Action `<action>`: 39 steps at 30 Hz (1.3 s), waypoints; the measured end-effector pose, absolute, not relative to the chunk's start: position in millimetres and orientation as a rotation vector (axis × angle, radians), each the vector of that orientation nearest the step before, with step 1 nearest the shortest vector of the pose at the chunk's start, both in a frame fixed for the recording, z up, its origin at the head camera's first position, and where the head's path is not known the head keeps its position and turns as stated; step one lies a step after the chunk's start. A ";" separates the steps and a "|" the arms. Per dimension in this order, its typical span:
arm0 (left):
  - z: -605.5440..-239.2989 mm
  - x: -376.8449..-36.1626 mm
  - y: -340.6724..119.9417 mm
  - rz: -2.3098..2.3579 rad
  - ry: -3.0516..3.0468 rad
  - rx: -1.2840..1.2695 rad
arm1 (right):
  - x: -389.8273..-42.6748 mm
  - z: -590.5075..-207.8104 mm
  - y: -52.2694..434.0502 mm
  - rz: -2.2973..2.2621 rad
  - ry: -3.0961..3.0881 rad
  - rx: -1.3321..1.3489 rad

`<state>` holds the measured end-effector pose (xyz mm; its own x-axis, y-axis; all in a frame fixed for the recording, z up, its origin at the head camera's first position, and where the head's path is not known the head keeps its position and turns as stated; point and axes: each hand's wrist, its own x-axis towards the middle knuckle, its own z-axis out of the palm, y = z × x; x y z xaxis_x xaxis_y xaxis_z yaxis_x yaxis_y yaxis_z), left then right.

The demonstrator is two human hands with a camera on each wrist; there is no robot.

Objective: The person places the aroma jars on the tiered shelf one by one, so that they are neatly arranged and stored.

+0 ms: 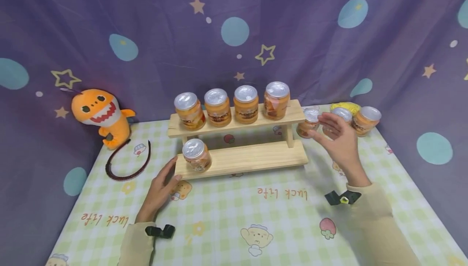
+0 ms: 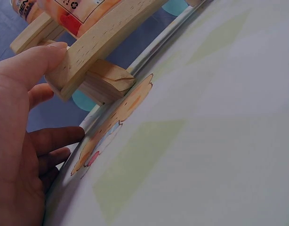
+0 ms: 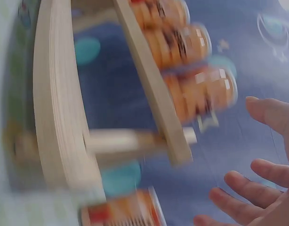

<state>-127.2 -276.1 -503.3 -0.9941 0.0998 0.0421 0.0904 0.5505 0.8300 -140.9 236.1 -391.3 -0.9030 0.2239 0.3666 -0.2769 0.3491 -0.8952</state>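
A two-tier wooden display stand (image 1: 241, 158) stands mid-table. Several orange jars with silver lids (image 1: 246, 105) line its upper shelf, and a single jar (image 1: 197, 156) sits at the left end of the lower one. My left hand (image 1: 161, 191) holds the lower shelf's left end, its thumb against the board in the left wrist view. Above the right part of the table, my right hand (image 1: 340, 144) is raised with fingers spread and holds nothing. Behind it are three more jars (image 1: 367, 120), the middle one partly hidden by the fingers.
At the far left an orange plush shark (image 1: 106, 115) leans near the curtain (image 1: 175, 46). A dark headband (image 1: 128, 176) lies in front of it. Behind the right-hand jars shows a yellow item (image 1: 345, 107), mostly covered. A checked cloth (image 1: 219, 233) covers the table.
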 end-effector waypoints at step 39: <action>-503.5 -126.9 -277.2 1.464 2.753 0.153 | -212.3 -439.0 395.7 1.335 -2.455 -0.790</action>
<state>-126.9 -277.2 -503.5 -0.9950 0.0954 0.0287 0.0772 0.5554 0.8280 -212.3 395.7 -439.0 -0.8260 0.5617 -0.0474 0.3451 0.4375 -0.8304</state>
